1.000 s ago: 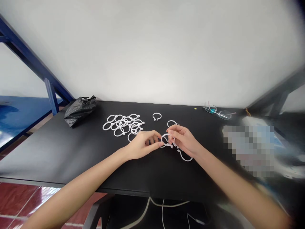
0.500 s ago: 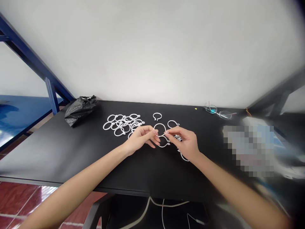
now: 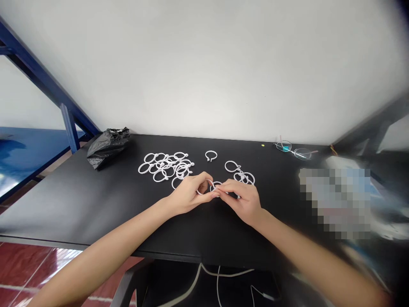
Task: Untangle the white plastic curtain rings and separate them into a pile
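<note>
A white plastic curtain ring (image 3: 199,193) is pinched between my two hands over the middle of the table. Its loop lies in the curl of my left hand (image 3: 188,195), whose thumb and forefinger close on it. With the fingertips of my right hand (image 3: 244,199) I grip its end; the ring's closure is mostly hidden by fingers. Behind the fingertips another white ring (image 3: 217,183) shows partly on the table. Left of my hands lies a heap of several similar rings (image 3: 169,167). A lone open ring (image 3: 211,152) rests beyond them, and more rings (image 3: 244,175) lie beside my right hand.
The black table (image 3: 105,204) meets a pale wall at the back. On it are a crumpled black plastic bag (image 3: 108,147) at left, eyeglasses (image 3: 302,154) at back right, and a blurred, pixelated item (image 3: 338,200) at right. Cables (image 3: 191,285) hang below the front edge.
Both hands have come closer together and slightly down. The held ring has turned from facing me into the curl of my left hand. Rings formerly behind my right hand now show.
</note>
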A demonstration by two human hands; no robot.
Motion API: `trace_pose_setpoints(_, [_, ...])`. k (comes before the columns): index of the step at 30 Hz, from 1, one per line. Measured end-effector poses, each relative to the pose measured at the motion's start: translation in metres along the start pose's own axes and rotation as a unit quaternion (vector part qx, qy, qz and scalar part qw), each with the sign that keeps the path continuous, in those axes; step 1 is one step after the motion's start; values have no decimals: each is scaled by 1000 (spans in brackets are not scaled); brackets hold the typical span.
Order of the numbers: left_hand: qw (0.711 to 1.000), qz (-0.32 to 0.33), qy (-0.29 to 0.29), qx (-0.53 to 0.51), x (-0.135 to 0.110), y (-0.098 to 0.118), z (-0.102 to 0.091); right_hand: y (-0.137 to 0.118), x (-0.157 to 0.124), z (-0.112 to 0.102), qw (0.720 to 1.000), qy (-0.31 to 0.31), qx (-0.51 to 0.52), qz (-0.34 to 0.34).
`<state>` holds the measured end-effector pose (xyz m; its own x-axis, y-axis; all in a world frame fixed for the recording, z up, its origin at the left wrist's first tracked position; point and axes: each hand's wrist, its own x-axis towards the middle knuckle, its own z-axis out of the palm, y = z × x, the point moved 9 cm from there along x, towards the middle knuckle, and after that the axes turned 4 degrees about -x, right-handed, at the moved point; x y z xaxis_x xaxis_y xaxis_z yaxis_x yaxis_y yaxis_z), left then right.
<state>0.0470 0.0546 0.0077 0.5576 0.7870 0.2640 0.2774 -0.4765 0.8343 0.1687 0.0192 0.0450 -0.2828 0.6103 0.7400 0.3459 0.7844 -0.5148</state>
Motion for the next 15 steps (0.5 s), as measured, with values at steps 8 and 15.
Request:
trace_pose_setpoints(8, [998, 27, 12, 52, -1, 6, 0, 1, 2, 1, 999, -4, 19, 27])
trace_pose_setpoints(15, [923, 91, 143, 345, 0, 9, -45, 54, 6, -21, 980, -4, -104, 168])
